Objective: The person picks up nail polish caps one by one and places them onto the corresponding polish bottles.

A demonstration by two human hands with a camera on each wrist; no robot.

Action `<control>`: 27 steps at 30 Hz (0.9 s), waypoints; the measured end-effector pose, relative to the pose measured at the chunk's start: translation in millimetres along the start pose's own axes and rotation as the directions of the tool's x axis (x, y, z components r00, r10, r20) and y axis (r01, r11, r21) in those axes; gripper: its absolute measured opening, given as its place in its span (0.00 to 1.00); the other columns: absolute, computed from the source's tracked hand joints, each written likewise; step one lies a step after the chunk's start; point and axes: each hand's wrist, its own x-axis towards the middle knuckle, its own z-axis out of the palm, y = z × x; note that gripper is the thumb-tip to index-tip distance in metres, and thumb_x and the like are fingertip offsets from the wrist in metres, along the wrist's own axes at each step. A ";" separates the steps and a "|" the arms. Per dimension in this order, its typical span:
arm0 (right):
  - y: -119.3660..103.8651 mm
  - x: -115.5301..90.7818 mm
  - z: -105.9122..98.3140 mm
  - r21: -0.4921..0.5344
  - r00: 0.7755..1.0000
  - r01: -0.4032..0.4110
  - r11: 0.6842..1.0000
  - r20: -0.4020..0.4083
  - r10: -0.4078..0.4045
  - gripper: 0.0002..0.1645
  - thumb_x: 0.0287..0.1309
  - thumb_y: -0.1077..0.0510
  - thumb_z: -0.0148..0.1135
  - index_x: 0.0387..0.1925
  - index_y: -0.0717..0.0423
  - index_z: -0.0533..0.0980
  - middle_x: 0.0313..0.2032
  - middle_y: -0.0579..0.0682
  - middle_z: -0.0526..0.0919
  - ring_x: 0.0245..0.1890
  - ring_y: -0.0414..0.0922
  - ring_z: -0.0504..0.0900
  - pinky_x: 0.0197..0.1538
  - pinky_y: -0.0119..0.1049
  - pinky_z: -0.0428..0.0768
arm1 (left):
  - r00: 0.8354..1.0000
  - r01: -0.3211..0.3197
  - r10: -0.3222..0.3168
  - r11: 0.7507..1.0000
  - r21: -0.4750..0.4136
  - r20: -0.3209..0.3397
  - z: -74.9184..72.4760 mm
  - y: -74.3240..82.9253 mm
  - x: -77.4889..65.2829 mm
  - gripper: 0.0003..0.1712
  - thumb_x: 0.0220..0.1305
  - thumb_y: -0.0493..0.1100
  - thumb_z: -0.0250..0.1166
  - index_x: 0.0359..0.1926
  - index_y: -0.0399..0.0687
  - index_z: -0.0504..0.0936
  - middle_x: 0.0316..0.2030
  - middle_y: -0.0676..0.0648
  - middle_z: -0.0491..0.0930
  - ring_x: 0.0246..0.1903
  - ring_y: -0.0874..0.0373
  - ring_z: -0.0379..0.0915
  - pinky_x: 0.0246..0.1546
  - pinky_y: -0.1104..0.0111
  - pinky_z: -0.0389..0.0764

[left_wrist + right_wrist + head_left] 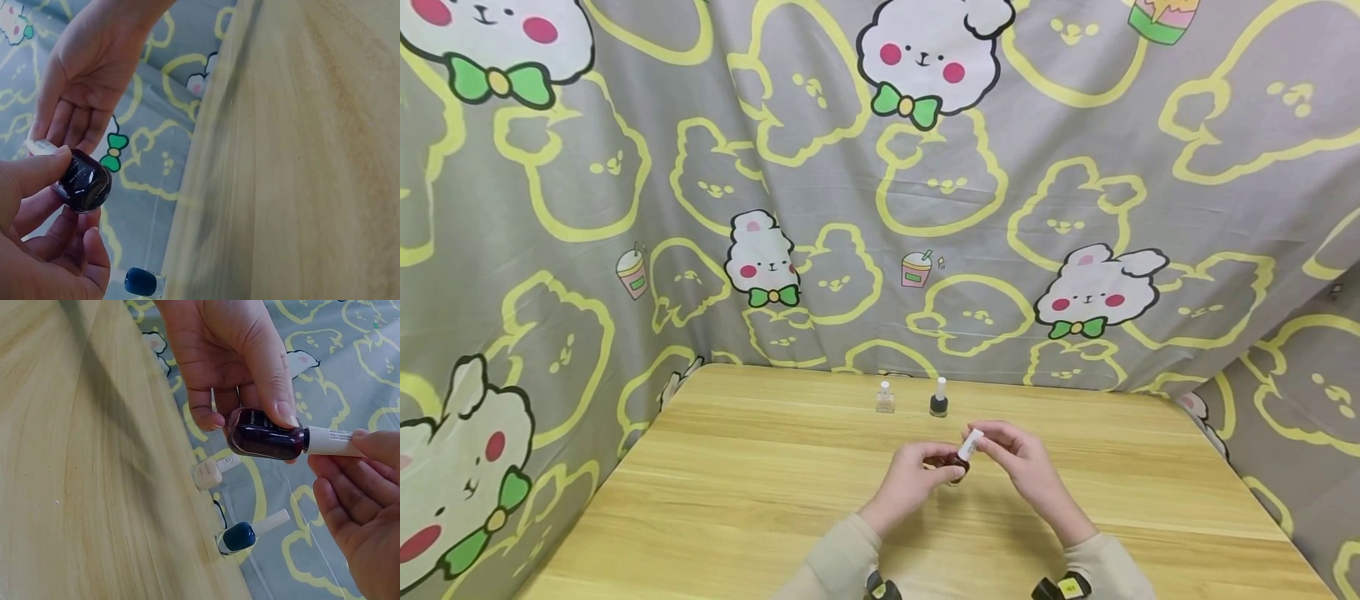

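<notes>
Above the table my left hand (913, 477) holds a dark red nail polish bottle (265, 436), its thumb on the printed face and fingers behind. My right hand (1022, 460) pinches the long white cap (331, 442) between thumb and fingers. The bottle is tilted in the head view, its cap pointing up and to the right. A narrow dark band of the neck shows between the cap and the glass in the right wrist view. In the left wrist view, the left thumb partly covers the neck end of the bottle.
Two more nail polish bottles stand upright near the table's back edge: a pale one (885, 400) and a dark blue one (938, 406), both white-capped. The wooden table (737, 492) meets a patterned grey curtain (850, 192) at the back and sides.
</notes>
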 end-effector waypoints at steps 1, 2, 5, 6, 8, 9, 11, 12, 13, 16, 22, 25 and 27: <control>-0.7 0.0 0.0 -0.006 1.000 -0.011 1.000 -0.012 0.011 0.16 0.66 0.58 0.59 0.50 0.63 0.78 0.45 0.52 0.88 0.45 0.30 0.83 0.49 0.27 0.80 | 1.000 -0.004 0.004 1.000 0.003 -0.001 0.2 -0.2 0.0 0.13 0.57 0.43 0.71 0.43 0.45 0.87 0.37 0.49 0.88 0.34 0.67 0.77 0.32 0.76 0.77; -1.5 0.0 0.1 -0.012 0.999 -0.025 1.000 -0.025 0.024 0.15 0.65 0.58 0.60 0.48 0.63 0.79 0.43 0.51 0.88 0.43 0.30 0.84 0.48 0.27 0.80 | 1.000 -0.007 0.007 1.000 0.007 -0.003 0.5 -0.4 0.0 0.12 0.57 0.43 0.71 0.42 0.45 0.87 0.36 0.50 0.88 0.34 0.68 0.76 0.32 0.76 0.77; -3.9 -0.3 0.9 -0.024 0.996 -0.062 0.998 -0.060 0.061 0.13 0.62 0.58 0.64 0.44 0.63 0.80 0.39 0.49 0.89 0.38 0.31 0.84 0.46 0.27 0.81 | 1.000 -0.014 0.014 1.000 0.014 -0.012 1.8 -1.7 0.0 0.10 0.56 0.43 0.72 0.40 0.47 0.88 0.35 0.51 0.88 0.32 0.70 0.75 0.31 0.77 0.77; -4.6 -0.5 1.3 -0.030 0.995 -0.073 0.997 -0.070 0.071 0.12 0.61 0.58 0.65 0.43 0.63 0.80 0.37 0.50 0.89 0.36 0.32 0.84 0.44 0.27 0.81 | 1.000 -0.017 0.018 1.000 0.018 -0.016 2.2 -2.0 -0.1 0.10 0.55 0.42 0.72 0.40 0.47 0.88 0.35 0.51 0.88 0.32 0.70 0.75 0.31 0.77 0.77; -5.7 -0.9 2.2 -0.043 0.992 -0.090 0.995 -0.087 0.086 0.12 0.59 0.58 0.66 0.40 0.64 0.80 0.35 0.52 0.88 0.33 0.32 0.84 0.42 0.27 0.81 | 0.999 -0.025 0.025 0.999 0.029 -0.023 3.0 -2.9 -0.3 0.10 0.55 0.42 0.73 0.39 0.47 0.88 0.34 0.52 0.88 0.31 0.71 0.75 0.31 0.77 0.77; -6.3 -1.0 2.5 -0.048 0.991 -0.097 0.994 -0.094 0.092 0.12 0.59 0.59 0.67 0.40 0.64 0.80 0.34 0.52 0.88 0.32 0.33 0.84 0.41 0.27 0.81 | 0.999 -0.029 0.030 0.999 0.034 -0.026 3.3 -3.3 -0.3 0.10 0.54 0.42 0.73 0.39 0.47 0.88 0.34 0.52 0.88 0.31 0.71 0.74 0.31 0.77 0.77; -6.8 -1.1 3.0 -0.060 0.989 -0.110 0.992 -0.104 0.103 0.12 0.58 0.59 0.67 0.38 0.64 0.80 0.33 0.52 0.88 0.31 0.33 0.83 0.40 0.27 0.81 | 0.999 -0.042 0.044 0.998 0.044 -0.029 4.0 -3.8 -0.3 0.10 0.54 0.43 0.73 0.39 0.47 0.88 0.34 0.51 0.88 0.31 0.72 0.75 0.31 0.77 0.77; -7.0 -1.0 3.2 -0.058 0.987 -0.120 0.991 -0.113 0.113 0.11 0.58 0.58 0.68 0.38 0.64 0.80 0.32 0.51 0.88 0.30 0.33 0.83 0.39 0.28 0.81 | 0.998 -0.048 0.050 0.998 0.049 -0.031 4.3 -3.7 -0.5 0.10 0.54 0.43 0.73 0.39 0.47 0.88 0.35 0.51 0.88 0.31 0.72 0.75 0.31 0.77 0.77; -7.0 -0.9 3.5 -0.053 0.985 -0.128 0.990 -0.120 0.121 0.12 0.58 0.58 0.68 0.37 0.64 0.80 0.31 0.50 0.87 0.30 0.33 0.83 0.39 0.29 0.82 | 0.998 -0.055 0.057 0.997 0.051 -0.033 4.6 -3.8 -0.5 0.10 0.54 0.43 0.73 0.39 0.47 0.88 0.35 0.51 0.88 0.31 0.72 0.75 0.32 0.77 0.77; -6.6 -0.4 4.0 -0.037 0.979 -0.153 0.988 -0.141 0.146 0.12 0.57 0.58 0.68 0.36 0.64 0.79 0.29 0.49 0.87 0.29 0.35 0.84 0.40 0.32 0.83 | 0.996 -0.072 0.074 0.996 0.055 -0.043 5.4 -3.7 -0.9 0.11 0.54 0.43 0.73 0.39 0.46 0.88 0.36 0.50 0.88 0.32 0.72 0.76 0.33 0.77 0.78; -5.5 -0.2 5.5 -0.030 0.969 -0.179 0.983 -0.179 0.171 0.13 0.55 0.57 0.70 0.34 0.64 0.78 0.26 0.45 0.85 0.27 0.36 0.83 0.39 0.36 0.84 | 0.995 -0.079 0.083 0.995 0.061 -0.062 7.4 -3.2 -1.5 0.11 0.52 0.43 0.74 0.38 0.46 0.88 0.35 0.50 0.88 0.31 0.73 0.76 0.33 0.77 0.78; -5.1 -0.1 5.9 -0.026 0.968 -0.183 0.983 -0.180 0.175 0.14 0.55 0.56 0.70 0.35 0.64 0.78 0.28 0.46 0.85 0.29 0.35 0.83 0.40 0.33 0.83 | 0.995 -0.074 0.078 0.995 0.064 -0.065 7.5 -3.1 -1.2 0.12 0.53 0.43 0.74 0.39 0.46 0.88 0.35 0.50 0.88 0.31 0.73 0.75 0.33 0.78 0.78; -4.5 -0.2 5.9 -0.026 0.971 -0.178 0.984 -0.168 0.171 0.15 0.57 0.56 0.69 0.39 0.64 0.79 0.32 0.48 0.86 0.33 0.33 0.83 0.42 0.30 0.82 | 0.995 -0.067 0.072 0.996 0.066 -0.065 7.1 -2.7 -1.2 0.12 0.54 0.43 0.74 0.39 0.46 0.88 0.34 0.51 0.87 0.32 0.72 0.75 0.33 0.78 0.77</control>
